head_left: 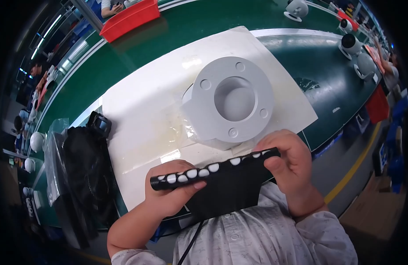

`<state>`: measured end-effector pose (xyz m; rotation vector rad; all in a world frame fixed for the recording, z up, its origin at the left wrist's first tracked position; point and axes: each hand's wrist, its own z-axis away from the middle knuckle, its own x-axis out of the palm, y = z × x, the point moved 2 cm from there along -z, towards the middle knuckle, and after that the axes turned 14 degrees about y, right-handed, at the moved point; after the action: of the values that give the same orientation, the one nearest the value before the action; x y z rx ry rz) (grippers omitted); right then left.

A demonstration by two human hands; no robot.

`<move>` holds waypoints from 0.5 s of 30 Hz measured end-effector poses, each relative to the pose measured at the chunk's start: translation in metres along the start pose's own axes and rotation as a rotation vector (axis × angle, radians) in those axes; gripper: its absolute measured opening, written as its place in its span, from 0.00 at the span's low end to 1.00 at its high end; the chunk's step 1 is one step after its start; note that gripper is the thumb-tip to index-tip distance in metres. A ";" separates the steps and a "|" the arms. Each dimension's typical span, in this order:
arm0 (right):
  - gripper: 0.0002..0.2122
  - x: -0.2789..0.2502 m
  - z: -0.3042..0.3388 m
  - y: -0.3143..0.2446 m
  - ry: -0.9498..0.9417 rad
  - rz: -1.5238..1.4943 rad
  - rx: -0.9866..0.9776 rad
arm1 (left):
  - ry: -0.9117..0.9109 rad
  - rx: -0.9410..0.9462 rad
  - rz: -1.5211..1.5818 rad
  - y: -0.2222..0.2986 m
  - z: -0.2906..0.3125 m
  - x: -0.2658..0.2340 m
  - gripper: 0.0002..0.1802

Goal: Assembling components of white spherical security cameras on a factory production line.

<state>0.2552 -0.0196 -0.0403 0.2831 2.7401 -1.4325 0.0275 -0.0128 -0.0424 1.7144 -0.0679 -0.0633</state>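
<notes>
Between my two hands is a thin black sheet [230, 190], bent along its upper edge, where a row of several white round spots shows. My left hand [171, 185] grips the sheet's left end, with the thumb on the near side. At the other end my right hand [292, 161] holds the corner between thumb and curled fingers. Just beyond the sheet stands a light grey round housing [203, 104] with a wide round opening and several small round recesses in its ring. It rests on a white board [146, 101]. The underside of the sheet is hidden.
A black bag [87, 163] and clear plastic [56, 172] lie at the left, beside a small black device [99, 124]. A red bin [133, 20] stands at the far left of the green table [190, 17]. White rounded devices [296, 9] stand far right; other people work beyond.
</notes>
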 end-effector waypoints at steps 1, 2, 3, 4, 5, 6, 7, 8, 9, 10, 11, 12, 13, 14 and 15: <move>0.10 0.003 -0.002 -0.001 0.000 0.001 0.002 | -0.053 0.157 -0.039 0.001 -0.001 0.001 0.08; 0.10 0.005 -0.006 -0.006 0.124 0.026 -0.063 | -0.053 0.156 -0.038 0.001 -0.001 0.002 0.08; 0.10 0.004 -0.010 -0.011 0.246 0.052 -0.128 | -0.041 0.186 -0.049 0.002 -0.001 0.002 0.08; 0.12 0.000 -0.012 -0.014 0.181 0.210 -0.229 | -0.028 0.217 -0.060 0.002 0.000 0.003 0.08; 0.12 -0.003 -0.013 -0.017 0.179 0.211 -0.228 | -0.019 0.219 -0.054 0.002 0.000 0.003 0.08; 0.12 -0.003 -0.014 -0.019 0.114 0.268 -0.240 | -0.017 0.219 -0.053 0.002 0.000 0.003 0.08; 0.13 -0.003 -0.015 -0.020 0.048 0.325 -0.253 | -0.016 0.221 -0.039 0.001 0.001 0.003 0.08; 0.13 -0.003 -0.015 -0.019 0.045 0.324 -0.254 | -0.015 0.224 -0.025 0.001 0.001 0.003 0.08; 0.12 -0.003 -0.014 -0.020 0.037 0.377 -0.380 | -0.013 0.225 -0.024 0.002 0.001 0.003 0.08; 0.11 -0.002 -0.013 -0.021 0.029 0.429 -0.506 | 0.001 0.221 -0.046 0.002 0.002 0.003 0.08; 0.11 -0.002 -0.013 -0.023 0.027 0.428 -0.508 | 0.015 0.216 -0.068 0.002 0.002 0.003 0.08; 0.10 -0.002 -0.013 -0.025 0.032 0.290 -0.415 | 0.014 0.216 -0.066 0.001 0.001 0.002 0.08; 0.10 -0.002 -0.013 -0.026 0.037 0.153 -0.321 | -0.054 0.270 -0.078 0.001 -0.001 0.002 0.08; 0.10 0.000 -0.012 -0.027 0.039 0.156 -0.320 | -0.123 0.324 -0.090 0.001 -0.002 0.002 0.09; 0.12 0.004 -0.011 -0.025 0.081 -0.071 -0.169 | -0.122 0.323 -0.092 0.001 -0.003 0.000 0.09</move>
<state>0.2473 -0.0240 -0.0136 0.2448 2.9415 -1.2195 0.0280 -0.0105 -0.0407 2.0353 -0.0933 -0.2356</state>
